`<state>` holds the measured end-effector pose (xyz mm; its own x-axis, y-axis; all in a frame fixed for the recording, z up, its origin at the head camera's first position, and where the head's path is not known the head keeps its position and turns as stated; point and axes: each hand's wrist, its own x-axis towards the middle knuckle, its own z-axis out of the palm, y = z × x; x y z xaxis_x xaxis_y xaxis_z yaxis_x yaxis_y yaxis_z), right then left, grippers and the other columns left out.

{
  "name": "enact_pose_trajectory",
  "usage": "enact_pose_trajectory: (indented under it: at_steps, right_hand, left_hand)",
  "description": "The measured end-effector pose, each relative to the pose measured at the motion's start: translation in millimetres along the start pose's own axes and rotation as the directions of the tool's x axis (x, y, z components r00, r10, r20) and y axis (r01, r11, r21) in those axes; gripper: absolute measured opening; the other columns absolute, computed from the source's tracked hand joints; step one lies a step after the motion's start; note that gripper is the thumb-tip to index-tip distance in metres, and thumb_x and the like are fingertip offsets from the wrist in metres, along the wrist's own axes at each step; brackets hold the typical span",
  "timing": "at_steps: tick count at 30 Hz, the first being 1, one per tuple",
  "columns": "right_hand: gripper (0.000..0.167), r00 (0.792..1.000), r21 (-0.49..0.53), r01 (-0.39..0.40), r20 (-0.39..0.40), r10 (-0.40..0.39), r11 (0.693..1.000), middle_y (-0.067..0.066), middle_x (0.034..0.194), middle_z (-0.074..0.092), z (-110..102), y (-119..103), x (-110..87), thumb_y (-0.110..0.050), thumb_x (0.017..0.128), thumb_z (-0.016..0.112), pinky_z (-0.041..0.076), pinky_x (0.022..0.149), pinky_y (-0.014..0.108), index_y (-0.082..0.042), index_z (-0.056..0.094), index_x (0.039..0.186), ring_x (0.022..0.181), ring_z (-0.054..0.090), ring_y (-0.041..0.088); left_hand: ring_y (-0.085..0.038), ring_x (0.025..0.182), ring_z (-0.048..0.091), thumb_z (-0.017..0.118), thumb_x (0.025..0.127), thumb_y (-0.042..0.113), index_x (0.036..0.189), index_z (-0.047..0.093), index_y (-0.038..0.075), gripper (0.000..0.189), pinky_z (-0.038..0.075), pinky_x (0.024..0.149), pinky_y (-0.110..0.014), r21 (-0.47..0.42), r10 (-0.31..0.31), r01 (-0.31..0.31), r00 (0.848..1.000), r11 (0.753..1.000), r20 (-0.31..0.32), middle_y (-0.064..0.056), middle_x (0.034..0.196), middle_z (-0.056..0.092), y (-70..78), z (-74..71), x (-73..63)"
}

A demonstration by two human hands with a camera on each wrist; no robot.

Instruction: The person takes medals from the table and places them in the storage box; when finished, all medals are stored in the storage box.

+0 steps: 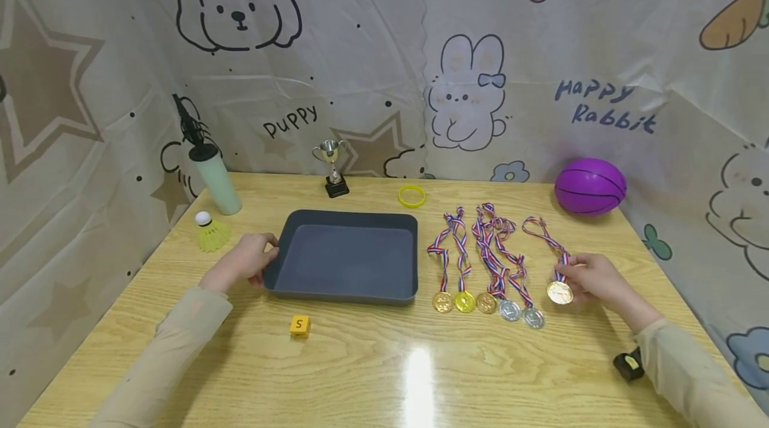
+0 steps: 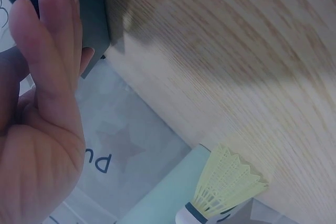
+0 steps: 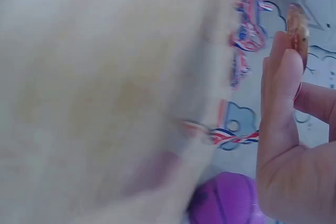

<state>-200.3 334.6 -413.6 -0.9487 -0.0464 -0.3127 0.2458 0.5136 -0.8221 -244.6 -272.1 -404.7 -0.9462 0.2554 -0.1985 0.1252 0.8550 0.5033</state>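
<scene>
Closest to the camera was bare table [image 1: 384, 374], lots of open space apart from a little yellow cube [image 1: 300, 326]. Left hand [image 1: 243, 262] rested against the near-left edge of the gray tray [image 1: 345, 261], fingers straight. Right hand [image 1: 595, 281] pinched a gold medal [image 1: 559, 292], seemingly tipped up off the wood, though the wrist view's blurry. Five other medals [image 1: 486, 302] lay in a row between it and the tray.

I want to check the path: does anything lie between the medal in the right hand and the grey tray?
Yes. The right hand pinches a gold medal at the far right of the row. Five other medals with their ribbons lie on the table between it and the grey tray, whose left edge the left hand touches.
</scene>
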Motion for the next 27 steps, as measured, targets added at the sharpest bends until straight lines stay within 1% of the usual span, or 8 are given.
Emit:
enact_pose_trajectory:
  at_steps: [4,8,11,13,16,21,24,27]
  right_hand:
    - [0.022,0.999,0.038,0.051,-0.005,-0.051,0.998,-0.013,0.073,0.065,-9,-16,-1.1,-0.021,0.098,0.053,0.057,0.054,0.025,0.001,0.053,0.101,0.059,0.061,0.003]
    - [0.019,0.993,0.045,0.118,-0.024,-0.117,0.992,-0.016,0.073,0.066,-19,-40,0.0,-0.02,0.099,0.052,0.057,0.054,0.025,-0.002,0.054,0.098,0.059,0.061,0.002]
    - [0.021,0.984,0.001,0.174,-0.049,-0.174,0.985,-0.016,0.071,0.062,-23,-63,-0.1,-0.023,0.099,0.053,0.058,0.055,0.026,-0.001,0.053,0.097,0.06,0.06,0.002]
    - [0.025,0.977,-0.036,0.204,-0.061,-0.206,0.978,-0.017,0.071,0.063,-25,-82,-2.0,-0.025,0.099,0.053,0.058,0.056,0.026,0.0,0.053,0.099,0.06,0.06,0.003]
    - [0.032,0.965,-0.077,0.249,-0.07,-0.254,0.966,-0.019,0.072,0.064,-24,-111,-5.8,-0.028,0.098,0.054,0.058,0.057,0.027,0.003,0.052,0.103,0.061,0.059,0.003]
    - [0.034,0.951,-0.076,0.3,-0.06,-0.304,0.951,-0.016,0.077,0.068,-11,-157,-10.7,-0.031,0.097,0.057,0.059,0.059,0.03,0.001,0.053,0.108,0.064,0.062,0.006]
    - [0.031,0.946,-0.048,0.322,-0.035,-0.324,0.946,-0.014,0.077,0.068,4,-180,-11.3,-0.03,0.096,0.059,0.058,0.059,0.029,-0.002,0.054,0.106,0.065,0.063,0.007]
    - [0.023,0.937,-0.004,0.351,-0.001,-0.351,0.937,-0.012,0.075,0.068,23,-200,-10.6,-0.025,0.096,0.059,0.057,0.056,0.028,-0.003,0.055,0.104,0.063,0.061,0.006]
  left_hand:
    - [-0.011,0.035,0.057,0.045,0.099,0.007,0.119,0.05,-0.013,0.029,0.052,0.039,-0.029,-0.014,0.0,0.0,1.0,1.0,0.002,-0.009,0.05,0.057,1.4,-1.1,-1.7]
    - [-0.012,0.035,0.057,0.044,0.099,0.006,0.116,0.05,-0.014,0.027,0.051,0.038,-0.028,-0.026,0.014,-0.014,1.0,1.0,0.006,-0.009,0.05,0.055,3.6,-2.7,-4.0]
    - [-0.012,0.036,0.057,0.044,0.099,0.006,0.117,0.05,-0.013,0.027,0.051,0.038,-0.028,-0.027,0.001,-0.001,1.0,1.0,0.009,-0.009,0.052,0.056,3.5,-3.2,-3.6]
    - [-0.012,0.037,0.057,0.045,0.099,0.007,0.12,0.05,-0.012,0.029,0.052,0.039,-0.029,-0.024,-0.019,0.02,1.0,1.0,0.011,-0.01,0.053,0.058,2.3,-2.8,-1.9]
    - [-0.011,0.036,0.057,0.045,0.1,0.009,0.122,0.05,-0.011,0.031,0.052,0.04,-0.029,-0.008,-0.03,0.03,1.0,1.0,0.01,-0.009,0.053,0.058,0.9,-2.1,0.3]
    - [-0.009,0.035,0.055,0.045,0.1,0.01,0.123,0.049,-0.011,0.032,0.051,0.039,-0.029,0.003,-0.022,0.022,1.0,1.0,0.009,-0.008,0.052,0.058,0.4,-0.8,0.1]
    - [-0.008,0.035,0.055,0.045,0.1,0.009,0.123,0.049,-0.012,0.031,0.051,0.039,-0.029,-0.003,-0.013,0.013,1.0,1.0,0.004,-0.008,0.052,0.058,-0.2,-0.2,-0.7]
    - [-0.008,0.035,0.055,0.045,0.1,0.009,0.123,0.049,-0.012,0.031,0.051,0.039,-0.029,-0.004,-0.012,0.012,1.0,1.0,0.004,-0.008,0.052,0.058,-0.3,-0.2,-0.8]
